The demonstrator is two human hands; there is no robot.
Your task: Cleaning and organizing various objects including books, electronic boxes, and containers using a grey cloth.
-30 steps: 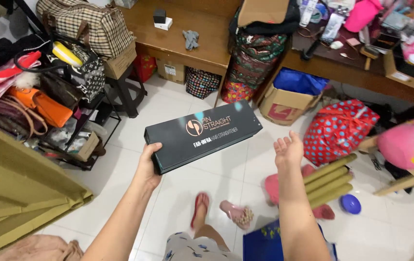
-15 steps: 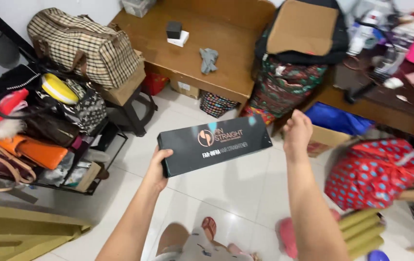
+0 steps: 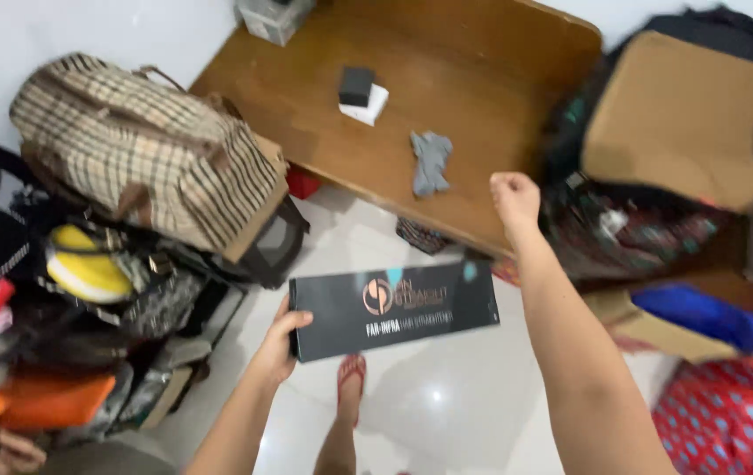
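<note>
L hand (image 3: 278,345) grips long black box (image 3: 394,308) at its left end; R hand (image 3: 514,195) raised, empty.

Box held roughly level above white tile floor (image 3: 447,405), its length running right from the grip, thumb on top face, fingers under (not visible). R hand loosely fisted, holding nothing, over front edge of wooden bench (image 3: 482,105), near its right end, just right of grey cloth (image 3: 431,162). Small black cube on white box (image 3: 361,93) sits mid-bench. Plaid duffel (image 3: 143,158) off bench's left corner.
</note>
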